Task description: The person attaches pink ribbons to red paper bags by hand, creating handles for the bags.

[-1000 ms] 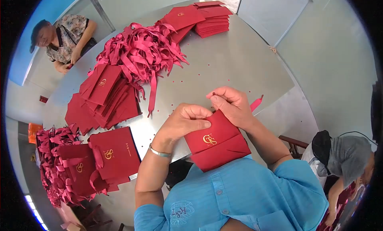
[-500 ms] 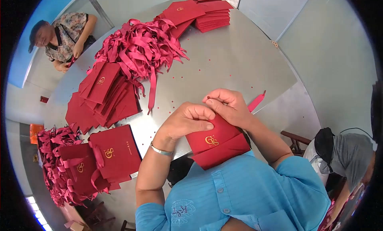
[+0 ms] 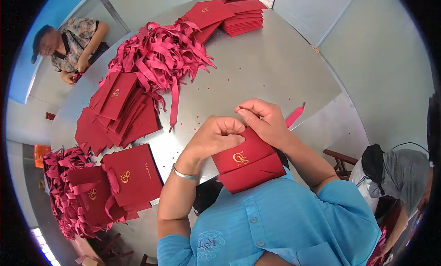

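A small red paper bag [image 3: 250, 160] with a gold logo is held against the front of the blue shirt, by the table's near edge. My left hand [image 3: 220, 136] is closed, with thumb and bent fingers pinching the bag's top edge. My right hand [image 3: 262, 121] is closed at the bag's upper right corner, its thumb and index finger pinching a small dark red tip, likely a ribbon end. Most of that ribbon is hidden. A loose pink ribbon [image 3: 294, 116] lies just beyond my right wrist.
A heap of pink ribbons [image 3: 161, 54] lies on the metal table [image 3: 275, 59]. Red bags are stacked at the left [image 3: 119, 110] and far end [image 3: 243, 19]. Bags with ribbon handles [image 3: 133, 174] lie lower left. One person [image 3: 76, 43] sits far left, another [image 3: 402, 178] at right.
Both hands keep their grip on the bag, which has shifted slightly left. My right hand has risen a little. The person at the far left has moved their hands slightly.
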Motion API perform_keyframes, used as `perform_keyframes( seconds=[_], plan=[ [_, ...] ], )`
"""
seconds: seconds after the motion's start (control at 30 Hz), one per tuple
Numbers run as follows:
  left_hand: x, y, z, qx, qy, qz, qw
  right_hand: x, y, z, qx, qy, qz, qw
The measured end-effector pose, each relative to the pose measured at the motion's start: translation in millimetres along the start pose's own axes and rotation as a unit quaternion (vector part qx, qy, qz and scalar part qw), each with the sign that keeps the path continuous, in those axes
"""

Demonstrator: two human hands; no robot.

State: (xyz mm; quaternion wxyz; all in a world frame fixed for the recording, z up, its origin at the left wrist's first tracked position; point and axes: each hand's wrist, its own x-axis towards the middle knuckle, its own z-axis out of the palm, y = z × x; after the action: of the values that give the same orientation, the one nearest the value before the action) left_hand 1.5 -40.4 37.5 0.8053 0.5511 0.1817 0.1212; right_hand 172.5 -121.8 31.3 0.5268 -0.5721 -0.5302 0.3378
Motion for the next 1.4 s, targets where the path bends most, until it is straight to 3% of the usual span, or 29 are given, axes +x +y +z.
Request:
perform_keyframes(
  seconds=[0.4,0.67,1.4],
  plan=[
    [1.4,-1.2,0.3,0.063,0.023,0.028,0.997,0.7,-8.0,1.6,0.026,0.015,-0.003,1.000],
    [2.4,-5.0,-3.0,0.019,-0.007,0.036,0.999,1.9,-2.9,3.3,0.083,0.008,0.032,0.996],
    [3.5,-1.2,9.4,0.082,0.060,0.059,0.993,1.5,-1.6,7.0,0.024,0.017,-0.023,0.999]
  ],
)
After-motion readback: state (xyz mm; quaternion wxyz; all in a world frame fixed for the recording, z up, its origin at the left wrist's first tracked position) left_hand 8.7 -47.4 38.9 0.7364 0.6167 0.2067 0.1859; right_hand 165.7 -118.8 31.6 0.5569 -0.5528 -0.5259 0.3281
